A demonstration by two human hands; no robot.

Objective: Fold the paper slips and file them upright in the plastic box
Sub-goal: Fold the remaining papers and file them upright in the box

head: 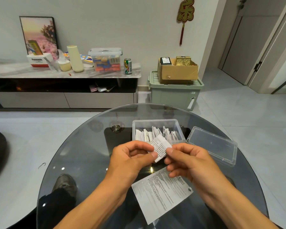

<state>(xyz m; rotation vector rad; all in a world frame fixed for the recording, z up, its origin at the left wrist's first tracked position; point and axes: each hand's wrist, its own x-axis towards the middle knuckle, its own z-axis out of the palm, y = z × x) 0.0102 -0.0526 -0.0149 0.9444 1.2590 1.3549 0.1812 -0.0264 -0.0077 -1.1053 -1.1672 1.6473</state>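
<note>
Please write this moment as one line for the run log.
step: folding | left hand + right hand: pinch folded slip | plastic box: open, slips upright inside | lid: on table beside | unfolded sheet: flat, waiting

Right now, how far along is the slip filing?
Done: several folded slips already stand upright in the open box, its lid lying beside it. In hand: the left hand and right hand both pinch a folded slip just in front of the box, not yet filed. Left: one flat sheet still lies unfolded on the glass table.
</note>
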